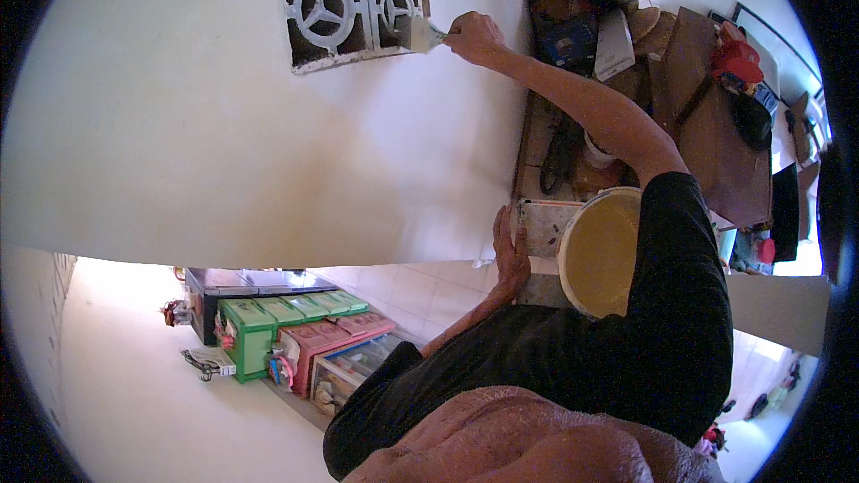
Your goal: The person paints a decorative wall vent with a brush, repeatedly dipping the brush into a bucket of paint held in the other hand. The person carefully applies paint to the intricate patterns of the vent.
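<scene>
My right hand (475, 39) grips the handle of a flat paintbrush (421, 35), its wide pale bristles at the lower right edge of a pale ventilation block grille (327, 10) in the wall. The grille has round three-spoked openings. My left hand (511, 251) lies with extended fingers beside a paint-marked board or step (547, 228), near the edge of the cream wall (268, 147); exact contact is unclear. A round bucket (600, 255) of yellowish-cream paint stands by that board, partly hidden by black clothing.
Green drawers (248, 342), pink drawers (315, 355) and a clear-fronted cabinet (349, 365) stand at lower left on a tiled floor (423, 288). At right are a brown cabinet (728, 154), a red cap (737, 60), a white container (598, 153) and stacked household items.
</scene>
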The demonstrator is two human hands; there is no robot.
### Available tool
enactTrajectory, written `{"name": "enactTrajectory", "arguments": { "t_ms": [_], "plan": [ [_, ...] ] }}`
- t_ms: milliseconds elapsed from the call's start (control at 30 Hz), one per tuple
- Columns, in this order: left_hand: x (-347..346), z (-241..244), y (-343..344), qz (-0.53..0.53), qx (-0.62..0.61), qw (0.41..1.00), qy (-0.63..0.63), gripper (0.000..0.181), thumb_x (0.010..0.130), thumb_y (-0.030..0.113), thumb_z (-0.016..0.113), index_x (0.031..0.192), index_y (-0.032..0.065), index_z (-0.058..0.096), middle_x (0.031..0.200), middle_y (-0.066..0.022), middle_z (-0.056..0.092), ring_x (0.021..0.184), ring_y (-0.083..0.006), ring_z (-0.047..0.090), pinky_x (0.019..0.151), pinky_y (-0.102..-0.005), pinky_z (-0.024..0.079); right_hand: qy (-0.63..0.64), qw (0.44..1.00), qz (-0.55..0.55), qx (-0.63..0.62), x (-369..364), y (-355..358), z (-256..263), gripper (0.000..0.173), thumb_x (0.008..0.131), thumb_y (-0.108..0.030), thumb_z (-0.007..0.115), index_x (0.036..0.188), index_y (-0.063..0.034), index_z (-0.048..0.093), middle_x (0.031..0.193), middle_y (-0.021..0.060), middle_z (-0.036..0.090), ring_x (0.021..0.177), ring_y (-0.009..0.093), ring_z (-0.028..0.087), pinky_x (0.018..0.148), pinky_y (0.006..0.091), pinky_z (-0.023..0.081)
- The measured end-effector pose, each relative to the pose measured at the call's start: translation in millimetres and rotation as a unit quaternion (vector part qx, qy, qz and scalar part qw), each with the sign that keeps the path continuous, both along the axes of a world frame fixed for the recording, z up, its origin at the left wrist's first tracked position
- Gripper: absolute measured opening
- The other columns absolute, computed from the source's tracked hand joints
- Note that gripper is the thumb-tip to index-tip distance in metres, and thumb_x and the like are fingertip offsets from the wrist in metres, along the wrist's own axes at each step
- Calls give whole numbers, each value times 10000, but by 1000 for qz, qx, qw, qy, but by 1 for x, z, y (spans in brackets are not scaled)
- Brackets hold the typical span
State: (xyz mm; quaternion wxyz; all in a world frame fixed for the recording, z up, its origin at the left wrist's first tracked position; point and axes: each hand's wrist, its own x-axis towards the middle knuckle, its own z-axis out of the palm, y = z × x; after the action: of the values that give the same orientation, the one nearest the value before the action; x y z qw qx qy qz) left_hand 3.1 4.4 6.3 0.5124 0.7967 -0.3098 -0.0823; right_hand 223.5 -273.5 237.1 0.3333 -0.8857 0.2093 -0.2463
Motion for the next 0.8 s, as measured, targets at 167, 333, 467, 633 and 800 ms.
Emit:
{"name": "enactTrajectory", "arguments": {
  "t_ms": [167, 333, 467, 633, 800],
  "plan": [
    [-4, 3, -5, -17, -5, 1000, -1, 562, 1086, 366, 376, 1517, 7, 349, 1559, -261, 329, 1450, -429, 301, 1199, -508, 231, -37, 991, -123, 29, 10, 7, -10, 214, 830, -251, 683, 883, -59, 762, 923, 201, 738, 920, 388, 710, 851, 489, 561],
    [-2, 3, -3, -5, 10, 1000, 5, 550, 1088, 360, 368, 1516, 14, 357, 1562, -256, 320, 1453, -423, 296, 1200, -503, 233, 7, 999, -34, 33, 7, 15, -15, 260, 790, -207, 644, 886, 18, 732, 964, 277, 719, 964, 446, 702, 869, 540, 564],
    [1, 2, -4, -3, 5, 1000, 5, 553, 1089, 370, 363, 1516, 19, 358, 1560, -256, 322, 1452, -421, 298, 1198, -505, 236, -7, 997, -58, -41, -1, -4, 3, 244, 793, -204, 640, 883, 3, 733, 931, 246, 729, 927, 436, 712, 849, 531, 568],
    [-3, 5, -2, -4, 17, 1000, 6, 556, 1091, 371, 366, 1511, 8, 358, 1558, -260, 327, 1451, -426, 300, 1201, -505, 230, -114, 987, -107, -24, 3, 2, 34, 213, 795, -196, 638, 919, -43, 718, 913, 225, 727, 910, 427, 711, 803, 535, 573],
    [-2, -4, -5, -10, 6, 1000, 5, 553, 1088, 353, 385, 1515, 4, 352, 1560, -253, 332, 1452, -423, 301, 1203, -500, 233, -89, 991, -48, -88, 10, 3, 33, 245, 797, -212, 630, 957, -46, 712, 922, 221, 729, 904, 426, 711, 816, 537, 577]
  ]
}}
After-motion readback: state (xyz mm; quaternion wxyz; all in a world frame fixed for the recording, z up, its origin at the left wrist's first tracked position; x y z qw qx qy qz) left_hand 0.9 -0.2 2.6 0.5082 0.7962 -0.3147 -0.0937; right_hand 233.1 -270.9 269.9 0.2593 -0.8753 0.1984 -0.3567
